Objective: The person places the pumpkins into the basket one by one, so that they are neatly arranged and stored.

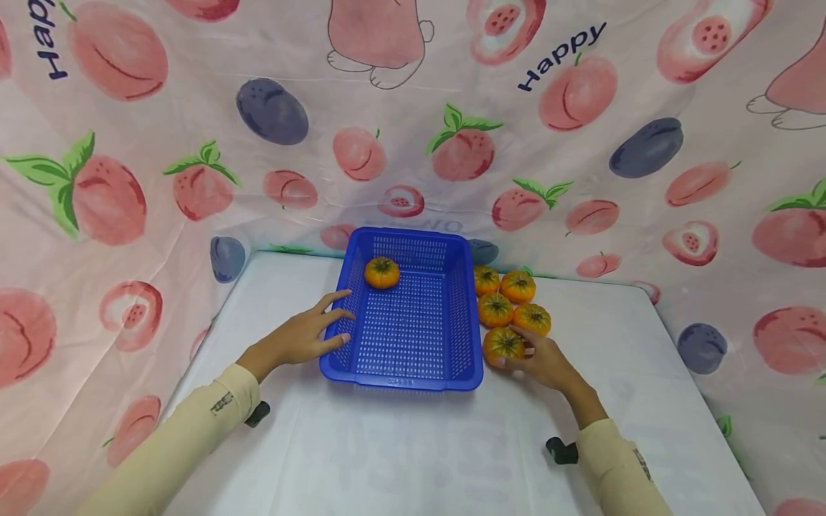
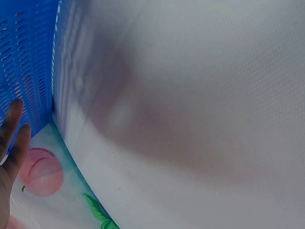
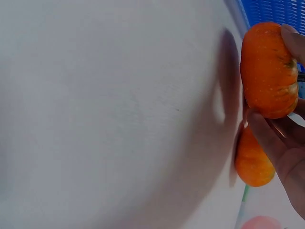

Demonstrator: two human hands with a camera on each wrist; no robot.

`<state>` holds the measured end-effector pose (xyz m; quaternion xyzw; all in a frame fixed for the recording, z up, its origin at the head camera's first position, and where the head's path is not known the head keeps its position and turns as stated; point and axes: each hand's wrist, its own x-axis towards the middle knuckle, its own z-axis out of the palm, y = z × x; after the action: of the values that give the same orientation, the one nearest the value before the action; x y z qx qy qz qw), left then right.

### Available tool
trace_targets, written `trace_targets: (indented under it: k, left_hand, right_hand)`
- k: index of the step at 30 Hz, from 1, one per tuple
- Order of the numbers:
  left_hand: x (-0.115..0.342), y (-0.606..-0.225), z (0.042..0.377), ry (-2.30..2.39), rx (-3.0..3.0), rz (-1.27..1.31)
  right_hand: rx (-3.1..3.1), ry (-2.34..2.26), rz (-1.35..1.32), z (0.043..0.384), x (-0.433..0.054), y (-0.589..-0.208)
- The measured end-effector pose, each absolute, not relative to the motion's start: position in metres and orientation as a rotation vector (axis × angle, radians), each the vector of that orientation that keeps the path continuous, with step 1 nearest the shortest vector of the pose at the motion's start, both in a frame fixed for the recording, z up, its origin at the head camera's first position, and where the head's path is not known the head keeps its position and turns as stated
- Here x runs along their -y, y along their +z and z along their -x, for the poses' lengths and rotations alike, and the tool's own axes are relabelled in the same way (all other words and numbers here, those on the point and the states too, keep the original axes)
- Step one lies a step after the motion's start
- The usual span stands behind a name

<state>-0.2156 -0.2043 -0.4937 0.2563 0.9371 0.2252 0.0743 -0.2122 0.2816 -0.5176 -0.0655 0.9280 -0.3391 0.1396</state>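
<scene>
A blue perforated plastic basket [image 1: 400, 383] stands on the white table, with one small orange pumpkin [image 1: 382, 273] in its far left corner. My left hand [image 1: 300, 333] is at the basket's left rim, its fingers spread and loosely extended over the edge. To the right of the basket, my right hand [image 1: 540, 358] grips the nearest small pumpkin [image 3: 267, 71], thumb on one side and fingers on the other. Just beyond it sit several more small pumpkins [image 1: 495, 309] in a close cluster. In the right wrist view, another pumpkin [image 3: 255, 160] shows below the gripped one.
A fruit-patterned cloth [image 1: 413, 143] hangs behind the table and along its sides. The white tabletop [image 1: 400, 459] extends in front of the basket and to both sides. Dark wrist-worn pieces [image 1: 561, 451] show beside both sleeves.
</scene>
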Motion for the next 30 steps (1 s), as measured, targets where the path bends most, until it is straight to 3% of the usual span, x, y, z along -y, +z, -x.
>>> trace_targets:
  k: [30]
  left_hand:
    - [0.206, -0.493, 0.216, 0.701, -2.808, -0.8]
  right_hand:
    - [-2.731, -0.952, 0.367, 0.228, -0.275, -0.426]
